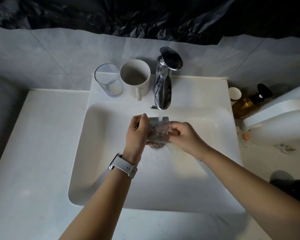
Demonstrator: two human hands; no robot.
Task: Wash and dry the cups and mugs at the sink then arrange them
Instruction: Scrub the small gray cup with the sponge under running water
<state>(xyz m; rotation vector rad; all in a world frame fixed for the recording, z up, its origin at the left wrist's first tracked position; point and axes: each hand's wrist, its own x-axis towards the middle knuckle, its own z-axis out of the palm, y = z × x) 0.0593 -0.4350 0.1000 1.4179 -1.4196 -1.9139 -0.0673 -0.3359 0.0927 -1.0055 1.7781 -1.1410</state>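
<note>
Over the white sink basin (100, 153), a clear glass cup (157, 130) is held under the water running from the chrome faucet (163, 87). My left hand (137, 130) grips the cup's left side, fingers curled round it. My right hand (184, 132) holds the cup's right side with curled fingers. Behind the basin on the ledge stand a tall clear glass (108, 80) and a white mug (136, 78), its handle facing me.
A small white cup (234, 94) and an amber pump bottle (249, 103) stand right of the sink. A white toilet tank (280, 118) fills the right edge. Grey countertop (33, 153) lies to the left. Black plastic sheeting (145, 14) hangs above the tiled wall.
</note>
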